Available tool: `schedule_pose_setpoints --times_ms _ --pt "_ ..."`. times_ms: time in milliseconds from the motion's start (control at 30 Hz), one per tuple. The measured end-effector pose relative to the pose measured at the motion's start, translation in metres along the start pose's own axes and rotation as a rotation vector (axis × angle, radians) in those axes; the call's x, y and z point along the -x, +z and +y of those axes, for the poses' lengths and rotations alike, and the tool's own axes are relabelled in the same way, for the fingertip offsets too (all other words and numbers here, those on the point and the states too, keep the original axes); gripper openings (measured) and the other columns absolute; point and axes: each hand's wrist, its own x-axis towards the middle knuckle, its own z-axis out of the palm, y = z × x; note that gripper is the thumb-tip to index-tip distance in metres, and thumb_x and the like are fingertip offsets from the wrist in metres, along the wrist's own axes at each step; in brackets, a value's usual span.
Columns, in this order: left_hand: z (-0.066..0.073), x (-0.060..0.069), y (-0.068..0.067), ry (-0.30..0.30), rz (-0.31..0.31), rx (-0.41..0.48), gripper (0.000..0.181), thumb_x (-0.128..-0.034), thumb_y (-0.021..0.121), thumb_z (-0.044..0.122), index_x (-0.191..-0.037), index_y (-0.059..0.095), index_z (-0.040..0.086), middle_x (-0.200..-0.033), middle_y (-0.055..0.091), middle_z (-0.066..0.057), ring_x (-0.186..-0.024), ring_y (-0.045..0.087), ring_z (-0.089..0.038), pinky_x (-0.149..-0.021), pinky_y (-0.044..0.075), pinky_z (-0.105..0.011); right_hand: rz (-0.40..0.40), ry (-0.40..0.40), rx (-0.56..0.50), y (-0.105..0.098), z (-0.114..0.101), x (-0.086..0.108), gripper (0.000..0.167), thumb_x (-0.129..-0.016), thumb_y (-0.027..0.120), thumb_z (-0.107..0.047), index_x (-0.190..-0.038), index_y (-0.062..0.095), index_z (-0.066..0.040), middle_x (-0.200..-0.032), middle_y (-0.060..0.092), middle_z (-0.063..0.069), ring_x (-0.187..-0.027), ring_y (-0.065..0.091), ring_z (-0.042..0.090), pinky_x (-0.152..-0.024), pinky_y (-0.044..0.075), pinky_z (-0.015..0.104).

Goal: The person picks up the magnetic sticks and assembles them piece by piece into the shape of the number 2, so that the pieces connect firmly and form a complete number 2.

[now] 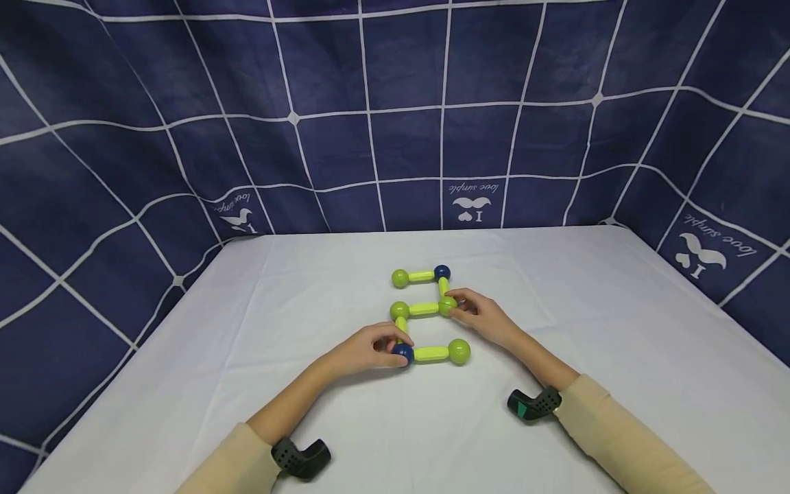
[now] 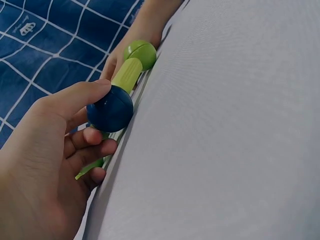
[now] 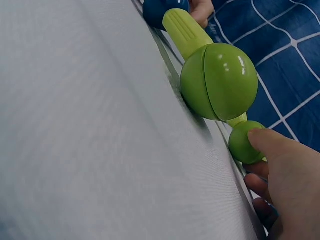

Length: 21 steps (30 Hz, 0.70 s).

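Note:
A zigzag chain of yellow-green rods and green and blue balls lies on the white table. My left hand (image 1: 370,350) pinches the near blue ball (image 1: 403,354) between thumb and fingers. From that ball a rod (image 1: 431,353) runs right to a green ball (image 1: 459,351). My right hand (image 1: 484,317) holds the green ball (image 1: 447,306) at the right end of the middle rod (image 1: 424,309), thumb and fingertips against it. Another green ball (image 1: 400,311) joins the middle rod on the left. At the far end sit a blue ball (image 1: 441,273) and a green ball (image 1: 400,278).
A white cloth covers the table (image 1: 278,295). A dark blue curtain (image 1: 401,144) with white grid lines hangs behind and at both sides. Dark wrist devices sit on the left forearm (image 1: 301,460) and the right forearm (image 1: 533,405).

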Motion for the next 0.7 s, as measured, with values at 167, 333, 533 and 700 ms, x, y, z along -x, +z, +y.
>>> schedule_pose_setpoints --times_ms 167,333,533,700 --pt "0.0001 0.0014 -0.0009 0.005 0.002 0.001 0.028 -0.0797 0.069 0.026 -0.106 0.063 0.018 -0.080 0.049 0.004 -0.073 0.042 -0.008 -0.064 0.035 -0.018 -0.002 -0.005 0.006 0.0014 0.0007 -0.0003 0.042 -0.088 0.059 -0.030 -0.126 0.051 -0.013 -0.114 0.059 0.010 -0.094 0.054 0.018 -0.078 0.043 0.029" --pt "0.0028 0.0007 -0.0021 0.016 0.006 0.000 0.028 -0.0806 0.068 0.026 -0.107 0.063 0.017 -0.081 0.050 0.002 -0.073 0.041 -0.007 -0.064 0.035 -0.018 0.002 -0.018 0.014 -0.0004 0.0000 -0.0008 0.043 -0.088 0.058 -0.030 -0.127 0.050 -0.013 -0.115 0.059 0.010 -0.094 0.054 0.019 -0.078 0.043 0.030" --pt "0.0049 -0.0007 -0.0027 0.007 0.003 0.017 0.028 -0.0809 0.068 0.022 -0.108 0.063 0.014 -0.083 0.050 -0.002 -0.076 0.041 -0.010 -0.065 0.034 -0.019 -0.005 -0.047 0.043 -0.0023 0.0004 -0.0016 0.042 -0.090 0.056 -0.028 -0.128 0.049 -0.011 -0.115 0.059 0.010 -0.095 0.054 0.020 -0.079 0.043 0.031" --pt "0.0036 -0.0028 -0.0029 0.007 0.009 0.019 0.029 -0.0805 0.069 0.021 -0.108 0.063 0.014 -0.083 0.050 -0.002 -0.076 0.041 -0.010 -0.065 0.033 -0.019 0.007 -0.069 0.057 -0.0027 0.0011 -0.0024 0.041 -0.090 0.056 -0.026 -0.128 0.049 -0.011 -0.113 0.059 0.009 -0.095 0.054 0.020 -0.080 0.043 0.032"
